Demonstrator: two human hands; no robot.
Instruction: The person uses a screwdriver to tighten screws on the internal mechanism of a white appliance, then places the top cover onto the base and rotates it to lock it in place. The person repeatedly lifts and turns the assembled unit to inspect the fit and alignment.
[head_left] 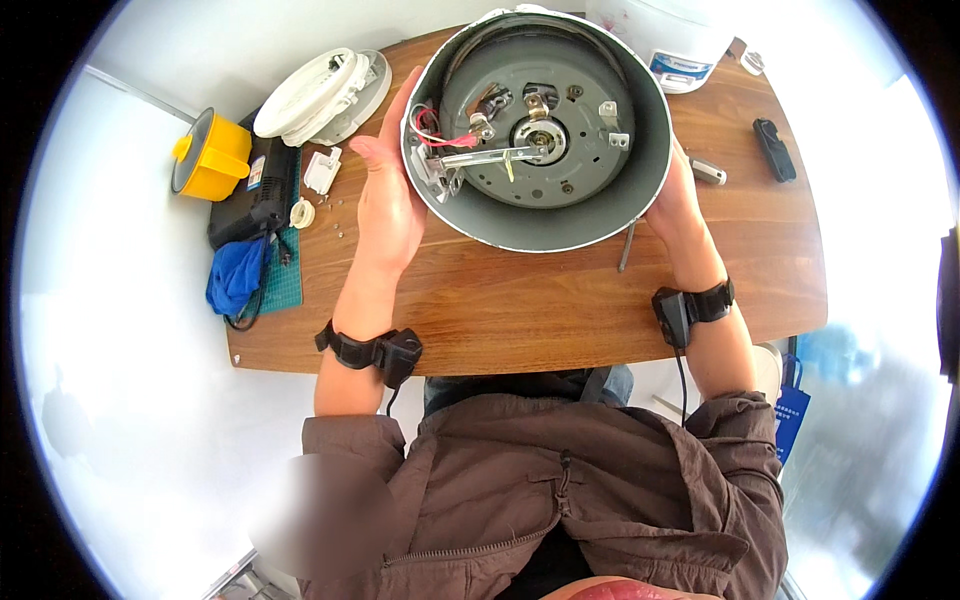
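As the left hand point(391, 203) clasps the round grey housing point(570, 160), the right hand point(677, 202) grips its opposite side

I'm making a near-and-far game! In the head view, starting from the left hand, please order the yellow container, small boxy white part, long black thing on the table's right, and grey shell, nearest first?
From the left hand:
1. Grey shell, touching the hand.
2. Small boxy white part, just left.
3. Yellow container, farther left.
4. Long black thing, far right.
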